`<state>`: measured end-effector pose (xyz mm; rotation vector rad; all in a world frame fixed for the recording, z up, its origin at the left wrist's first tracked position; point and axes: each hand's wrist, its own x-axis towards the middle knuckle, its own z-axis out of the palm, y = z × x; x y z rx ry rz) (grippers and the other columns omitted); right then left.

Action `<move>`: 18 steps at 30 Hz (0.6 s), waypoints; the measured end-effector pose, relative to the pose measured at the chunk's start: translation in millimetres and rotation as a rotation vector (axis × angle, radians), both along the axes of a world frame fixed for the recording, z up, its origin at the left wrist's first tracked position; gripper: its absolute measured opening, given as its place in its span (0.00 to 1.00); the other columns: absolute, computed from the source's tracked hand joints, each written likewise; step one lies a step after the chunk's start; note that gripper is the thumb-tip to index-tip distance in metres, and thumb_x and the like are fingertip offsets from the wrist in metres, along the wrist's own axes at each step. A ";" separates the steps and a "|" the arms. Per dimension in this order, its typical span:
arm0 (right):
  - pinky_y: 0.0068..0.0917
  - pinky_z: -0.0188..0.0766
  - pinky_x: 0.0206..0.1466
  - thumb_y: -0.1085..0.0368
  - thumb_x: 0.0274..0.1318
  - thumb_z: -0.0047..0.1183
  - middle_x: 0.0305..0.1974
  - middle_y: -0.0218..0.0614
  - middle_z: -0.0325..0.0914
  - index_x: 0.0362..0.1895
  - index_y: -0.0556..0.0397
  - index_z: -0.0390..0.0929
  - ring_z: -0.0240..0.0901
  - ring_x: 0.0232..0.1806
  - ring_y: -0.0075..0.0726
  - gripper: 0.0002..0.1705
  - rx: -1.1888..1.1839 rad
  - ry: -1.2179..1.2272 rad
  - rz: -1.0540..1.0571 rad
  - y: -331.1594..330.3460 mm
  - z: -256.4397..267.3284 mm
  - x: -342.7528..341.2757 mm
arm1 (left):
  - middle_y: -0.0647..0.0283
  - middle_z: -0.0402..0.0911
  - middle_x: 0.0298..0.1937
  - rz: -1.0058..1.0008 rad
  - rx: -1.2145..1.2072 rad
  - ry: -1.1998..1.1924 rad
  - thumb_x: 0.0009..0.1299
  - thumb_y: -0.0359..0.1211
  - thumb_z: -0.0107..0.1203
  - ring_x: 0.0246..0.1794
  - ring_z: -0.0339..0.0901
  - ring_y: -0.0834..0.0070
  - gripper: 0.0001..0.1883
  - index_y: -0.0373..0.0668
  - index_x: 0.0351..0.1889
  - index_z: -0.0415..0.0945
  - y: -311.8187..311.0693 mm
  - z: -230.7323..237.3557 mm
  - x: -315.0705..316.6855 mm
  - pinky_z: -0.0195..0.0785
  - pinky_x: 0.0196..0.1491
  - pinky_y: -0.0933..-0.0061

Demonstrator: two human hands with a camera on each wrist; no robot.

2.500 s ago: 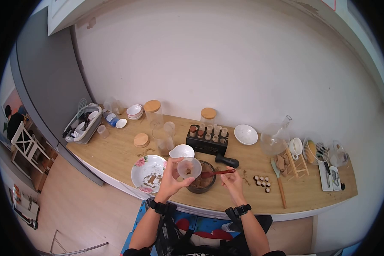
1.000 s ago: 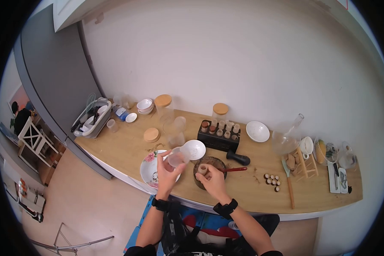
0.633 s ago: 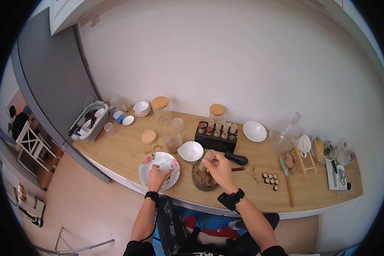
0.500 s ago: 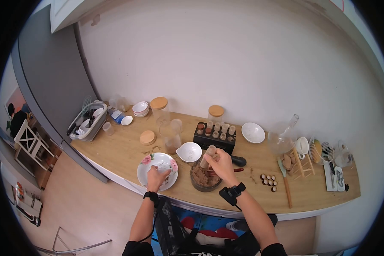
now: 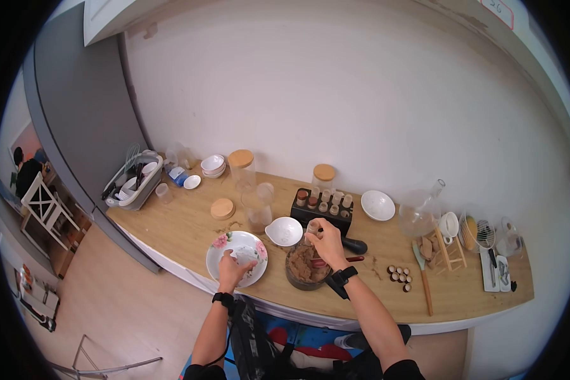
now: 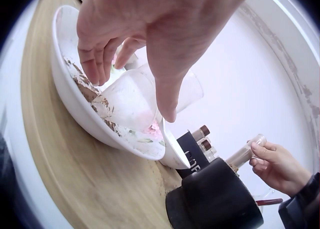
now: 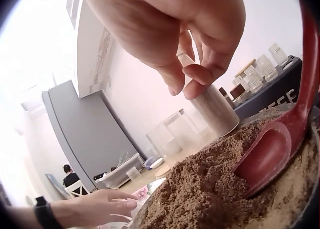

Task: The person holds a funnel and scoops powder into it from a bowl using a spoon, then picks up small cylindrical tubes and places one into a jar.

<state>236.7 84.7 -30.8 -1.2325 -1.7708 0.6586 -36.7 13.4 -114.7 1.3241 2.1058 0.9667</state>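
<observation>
A: Best way to steady the glass tube (image 7: 215, 111)?
B: Pinched in the right hand (image 5: 329, 244), powder bowl (image 5: 305, 285) just below, so keep clear of the red spoon (image 7: 292, 124).
A: And the left hand (image 5: 232, 269)?
B: Released, just above the clear cup (image 6: 130, 101), don't bump it lol.

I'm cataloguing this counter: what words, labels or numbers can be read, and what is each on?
"COF" in the left wrist view, "FEE" in the right: on the black rack, partly hidden.
Perhaps "26", red-outlined: on the white overhead surface.
On the blue bottle, a label too small to read.
</observation>
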 end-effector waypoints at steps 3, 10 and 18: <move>0.36 0.73 0.42 0.71 0.46 0.63 0.40 0.49 0.76 0.42 0.60 0.73 0.77 0.40 0.51 0.18 -0.097 0.043 -0.017 -8.3 12.7 -0.5 | 0.41 0.79 0.43 0.001 0.027 0.003 0.41 0.49 0.77 0.43 0.79 0.54 0.50 0.25 0.55 0.66 2.5 -3.6 -1.5 0.73 0.45 0.63; 0.28 0.74 0.32 0.72 0.47 0.63 0.39 0.44 0.77 0.43 0.60 0.73 0.81 0.32 0.35 0.17 0.022 -0.030 -0.029 -9.1 3.4 2.7 | 0.44 0.72 0.49 0.040 0.133 -0.083 0.40 0.46 0.77 0.50 0.73 0.55 0.50 0.29 0.56 0.63 -12.3 6.5 0.9 0.69 0.50 0.62; 0.30 0.74 0.33 0.71 0.44 0.65 0.38 0.45 0.77 0.42 0.59 0.75 0.79 0.31 0.40 0.19 -0.009 0.052 -0.031 -15.5 13.0 5.7 | 0.51 0.68 0.44 0.087 0.316 -0.048 0.43 0.44 0.76 0.47 0.67 0.60 0.42 0.33 0.52 0.66 -28.2 29.7 14.3 0.65 0.49 0.63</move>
